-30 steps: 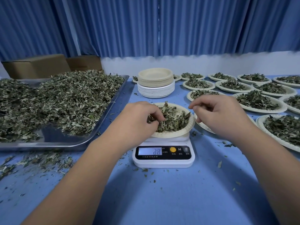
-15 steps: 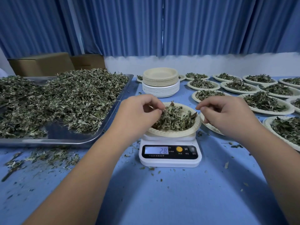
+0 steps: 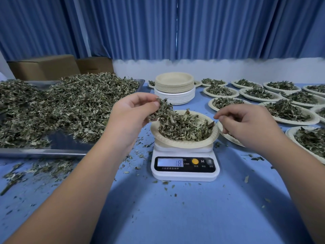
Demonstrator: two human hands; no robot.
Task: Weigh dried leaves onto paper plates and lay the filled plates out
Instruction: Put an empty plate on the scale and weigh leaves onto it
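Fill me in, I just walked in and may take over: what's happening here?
A person is portioning dried leaves. The left hand pinches a clump of leaves just above the paper plate on the scale, which reads 18. The right hand hovers by the plate's right rim, fingers curled; whether it holds anything is unclear. Many filled plates lie to the right.

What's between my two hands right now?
The paper plate of dried leaves on the scale, in the head view, between your left hand and right hand.
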